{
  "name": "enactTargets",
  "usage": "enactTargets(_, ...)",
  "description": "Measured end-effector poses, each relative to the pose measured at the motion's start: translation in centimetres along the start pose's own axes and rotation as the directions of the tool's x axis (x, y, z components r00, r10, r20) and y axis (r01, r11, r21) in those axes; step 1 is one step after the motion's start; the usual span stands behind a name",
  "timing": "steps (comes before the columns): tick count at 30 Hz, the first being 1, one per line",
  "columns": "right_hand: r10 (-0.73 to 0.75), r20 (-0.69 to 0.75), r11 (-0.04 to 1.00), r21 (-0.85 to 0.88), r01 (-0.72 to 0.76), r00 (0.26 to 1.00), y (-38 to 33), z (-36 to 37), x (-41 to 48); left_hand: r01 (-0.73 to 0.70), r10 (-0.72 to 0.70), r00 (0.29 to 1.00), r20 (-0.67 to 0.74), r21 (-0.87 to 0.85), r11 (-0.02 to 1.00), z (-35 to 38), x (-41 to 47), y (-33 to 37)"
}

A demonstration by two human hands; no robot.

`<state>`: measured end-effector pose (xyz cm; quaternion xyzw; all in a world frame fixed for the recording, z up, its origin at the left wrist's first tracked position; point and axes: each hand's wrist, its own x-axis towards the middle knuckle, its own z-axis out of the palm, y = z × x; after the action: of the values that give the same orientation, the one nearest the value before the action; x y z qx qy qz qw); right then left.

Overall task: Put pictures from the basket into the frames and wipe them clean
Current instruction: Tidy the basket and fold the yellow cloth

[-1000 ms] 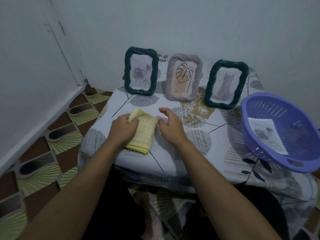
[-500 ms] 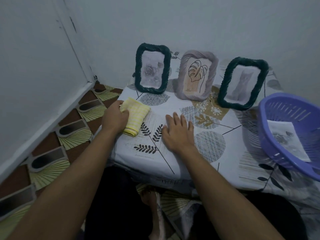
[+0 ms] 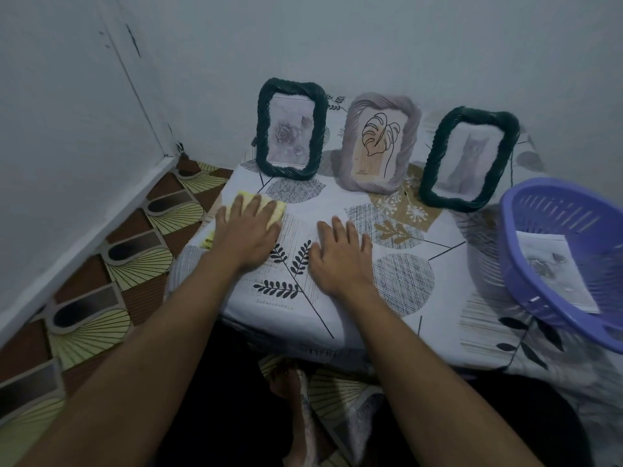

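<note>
Surface: low table (image 3: 337, 200) under a leaf-printed cloth, in a pale-walled corner.
Left hand (image 3: 247, 235): yours lies flat, fingers straight, pressing the folded yellow checked rag (image 3: 274, 210) at the table's left edge.
Right hand (image 3: 340, 261): flat on the tablecloth, holding nothing.
Frames: dark green rope-rimmed rose frame (image 3: 261, 136), grey leaf frame (image 3: 409, 129) and dark green cat frame (image 3: 435, 156) stand filled at the back.
Basket: purple slotted plastic basket (image 3: 526, 214), with one printed sheet (image 3: 553, 267) inside.
Progress: probably nearly done; no empty frame shows.

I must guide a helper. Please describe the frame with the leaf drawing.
Three frames stand at the table's back. The leaf frame is the middle one. Its border is pale grey; the rose frame and cat frame are dark green.
</note>
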<state>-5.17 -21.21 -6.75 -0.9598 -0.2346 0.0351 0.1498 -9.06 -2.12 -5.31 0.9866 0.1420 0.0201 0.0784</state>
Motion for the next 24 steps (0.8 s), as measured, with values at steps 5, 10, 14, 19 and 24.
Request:
enactTargets(5, 0.005, 0.004, 1.0, 0.006, -0.005, 1.0, 0.0, 0.1, -0.1, 0.058, -0.058, 0.998, 0.004, 0.032, 0.998, 0.5, 0.7, 0.4)
enactTargets(10, 0.008, 0.018, 1.0, 0.0, -0.008, 1.0, 0.0, 0.3, -0.2, 0.059, -0.06, 0.998, 0.016, 0.039, 0.997, 0.6, 1.0, 0.6)
enactTargets(14, 0.012, 0.034, 1.0, 0.009, -0.012, 0.999, -0.1, 0.1, -0.2, 0.064, -0.065, 0.997, 0.033, 0.036, 0.997, 0.4, 0.9, 0.6)
enactTargets(19, -0.004, 0.076, 0.996, 0.09, -0.003, 0.997, 0.2, -0.8, 0.1, 0.094, -0.093, 0.996, 0.006, -0.119, 0.988, 0.0, 0.8, 0.9)
enactTargets(24, 0.005, 0.072, 0.952, 0.303, -0.027, 0.997, 0.4, -2.2, 0.0, 0.067, -0.104, 0.986, -0.131, -0.261, 0.963, -0.8, 0.0, 2.1)
